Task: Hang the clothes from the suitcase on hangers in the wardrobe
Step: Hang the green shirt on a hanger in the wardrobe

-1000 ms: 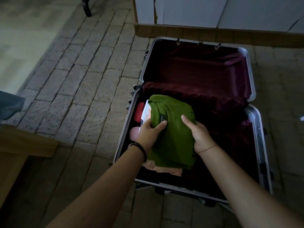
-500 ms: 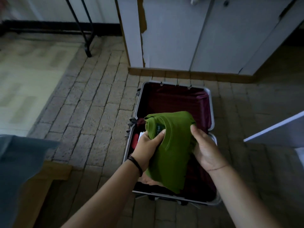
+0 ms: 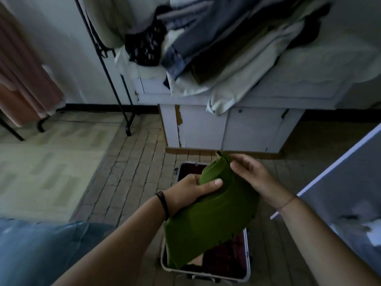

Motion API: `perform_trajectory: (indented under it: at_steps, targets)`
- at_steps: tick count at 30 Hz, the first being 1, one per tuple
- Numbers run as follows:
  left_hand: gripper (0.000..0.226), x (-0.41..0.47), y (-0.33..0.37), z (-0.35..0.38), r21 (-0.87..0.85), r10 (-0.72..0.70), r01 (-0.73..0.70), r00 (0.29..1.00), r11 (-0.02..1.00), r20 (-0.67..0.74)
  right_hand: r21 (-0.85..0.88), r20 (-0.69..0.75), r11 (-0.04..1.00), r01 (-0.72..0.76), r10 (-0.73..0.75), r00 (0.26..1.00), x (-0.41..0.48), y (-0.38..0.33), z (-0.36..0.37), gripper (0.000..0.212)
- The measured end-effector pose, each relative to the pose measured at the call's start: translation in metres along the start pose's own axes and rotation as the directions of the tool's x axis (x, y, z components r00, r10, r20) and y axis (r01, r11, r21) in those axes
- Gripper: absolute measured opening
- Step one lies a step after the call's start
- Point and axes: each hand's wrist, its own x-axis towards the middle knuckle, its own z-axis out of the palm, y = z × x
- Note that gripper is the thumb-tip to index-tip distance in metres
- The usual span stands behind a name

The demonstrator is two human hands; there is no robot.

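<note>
We hold green shirt (image 3: 206,223) above open suitcase (image 3: 206,274) on floor. Left hand (image 3: 191,189) grips shirt's bunched middle, thumb on top. Right hand (image 3: 253,176) pinches its upper edge. Shirt's lower end hangs over suitcase. Cabinet (image 3: 206,129) behind, clothes heap (image 3: 195,48) on top.

- Inspector: Suitcase contents?
- Assistant: Suitcase (image 3: 248,252) largely covered by the green garment (image 3: 208,219); contents not identifiable. Left hand (image 3: 189,190): fingers run behind the cloth, unseen.
- Inspector: Margins?
- Assistant: Blue fabric (image 3: 41,250), lower left, blurred and cut off. Clothes pile (image 3: 206,38) cropped at the upper edge.
</note>
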Motion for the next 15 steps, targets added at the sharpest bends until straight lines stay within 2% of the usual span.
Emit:
perform_trajectory:
  at_steps: [2, 6, 9, 12, 13, 15]
  targets:
    - [0.044, -0.020, 0.036, 0.005, 0.097, 0.017, -0.017, 1.000, 0.995, 0.007, 0.032, 0.010, 0.999, 0.038, -0.039, 0.999, -0.017, -0.042, -0.006, 0.068]
    - [0.039, -0.054, 0.102, 0.016, 0.250, 0.086, -0.083, 0.996, 0.965, -0.001, 0.199, 0.068, 0.977, 0.078, -0.093, 0.993, -0.053, -0.114, -0.021, 0.083]
    - [0.036, -0.070, 0.134, 0.027, 0.382, 0.147, -0.132, 0.989, 0.915, -0.012, 0.232, 0.020, 0.958, 0.167, -0.176, 0.984, -0.072, -0.155, -0.031, 0.080]
    - [0.085, -0.081, 0.149, 0.037, 0.539, 0.211, -0.147, 0.976, 0.829, -0.057, 0.272, -0.068, 0.919, 0.285, -0.277, 0.958, -0.083, -0.185, -0.037, 0.070]
    - [0.094, -0.084, 0.153, 0.040, 0.582, 0.219, -0.133, 0.972, 0.803, -0.081, 0.285, -0.074, 0.906, 0.312, -0.303, 0.950, -0.086, -0.194, -0.038, 0.068]
    - [0.093, -0.092, 0.158, 0.047, 0.618, 0.253, -0.126, 0.960, 0.776, -0.121, 0.303, -0.090, 0.887, 0.349, -0.338, 0.937, -0.090, -0.211, -0.040, 0.071]
